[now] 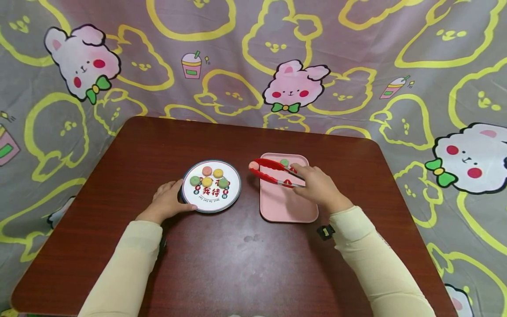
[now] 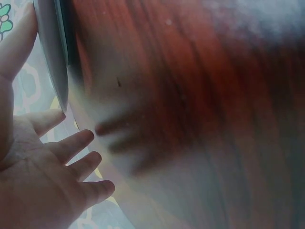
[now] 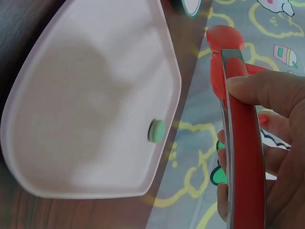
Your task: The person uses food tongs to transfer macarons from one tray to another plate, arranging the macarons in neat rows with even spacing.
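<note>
On the left of the table, a round white plate (image 1: 210, 203) with printed red characters carries several macarons (image 1: 207, 171) in pink, yellow and green. My left hand (image 1: 168, 200) rests at its left rim, thumb along the near edge; in the left wrist view its fingers (image 2: 81, 143) are spread and nearly straight, the index fingertip at the rim. With my right hand (image 1: 318, 182) I grip red-and-metal tongs (image 1: 269, 177) over the pink tray. Between their red tips sits a pink macaron (image 1: 254, 165), held just beyond the tray's left edge.
The pink rectangular tray (image 1: 287, 209) lies right of the plate. One green macaron (image 3: 157, 131) is near its far edge. Dark brown tabletop (image 1: 237, 255) stretches in front, and a patterned curtain (image 1: 237, 53) hangs behind the table.
</note>
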### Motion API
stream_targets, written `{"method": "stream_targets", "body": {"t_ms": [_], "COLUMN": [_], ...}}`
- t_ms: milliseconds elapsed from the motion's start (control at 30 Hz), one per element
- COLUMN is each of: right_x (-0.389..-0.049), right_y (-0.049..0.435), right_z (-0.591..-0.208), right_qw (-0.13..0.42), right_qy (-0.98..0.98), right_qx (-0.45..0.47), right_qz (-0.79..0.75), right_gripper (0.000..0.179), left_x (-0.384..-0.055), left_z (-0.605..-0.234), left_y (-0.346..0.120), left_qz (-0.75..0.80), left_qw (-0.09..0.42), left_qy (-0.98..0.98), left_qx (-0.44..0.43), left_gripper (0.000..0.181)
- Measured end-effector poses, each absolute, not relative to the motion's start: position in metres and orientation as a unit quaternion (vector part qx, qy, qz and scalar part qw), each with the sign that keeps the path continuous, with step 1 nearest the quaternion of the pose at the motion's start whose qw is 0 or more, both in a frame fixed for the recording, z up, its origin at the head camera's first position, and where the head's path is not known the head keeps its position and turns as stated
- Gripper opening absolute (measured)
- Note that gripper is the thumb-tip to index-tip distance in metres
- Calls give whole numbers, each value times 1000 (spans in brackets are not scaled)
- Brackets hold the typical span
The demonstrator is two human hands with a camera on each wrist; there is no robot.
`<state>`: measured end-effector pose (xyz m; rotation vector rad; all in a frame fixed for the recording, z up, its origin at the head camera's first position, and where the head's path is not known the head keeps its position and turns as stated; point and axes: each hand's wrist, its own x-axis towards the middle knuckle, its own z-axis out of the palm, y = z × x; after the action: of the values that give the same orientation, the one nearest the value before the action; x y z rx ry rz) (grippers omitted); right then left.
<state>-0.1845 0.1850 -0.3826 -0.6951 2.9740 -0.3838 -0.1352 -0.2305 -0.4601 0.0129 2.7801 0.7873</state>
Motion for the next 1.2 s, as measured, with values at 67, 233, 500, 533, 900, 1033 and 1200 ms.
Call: {"method": "stream_targets", "body": {"t_ms": [67,233,500,533,900,1033,1200], "right_x": [-185,-188,-184,-184,-181,-180,-178], "right_y": [181,173,162,160,141,133,122], "right_z": [-383,-385,-385,-385,-389,-389,-389], "right_qw": [31,26,22,23,2,0,2], "right_qy": [964,960,957,957,944,942,942], "right_qx": [-230,-246,-253,-253,-286,-291,-296], "right_qz": [-127,-134,-139,-138,-163,-165,-160], "right_gripper": [67,68,68,67,60,58,55], "left_x": [-135,-135,-135,-134,-136,-136,-136], "left_z": [-460,-460,-460,-460,-460,-461,-460], "left_y": [-230,-230,-230,-230,-230,-231,-231], "left_qz": [271,272,273,272,271,271,271], "left_qw": [128,131,129,129,132,132,131], "left_qy": [954,953,953,953,953,954,954], "left_qx": [3,0,1,1,-1,-1,0], "left_gripper": [103,104,103,103,105,104,103]}}
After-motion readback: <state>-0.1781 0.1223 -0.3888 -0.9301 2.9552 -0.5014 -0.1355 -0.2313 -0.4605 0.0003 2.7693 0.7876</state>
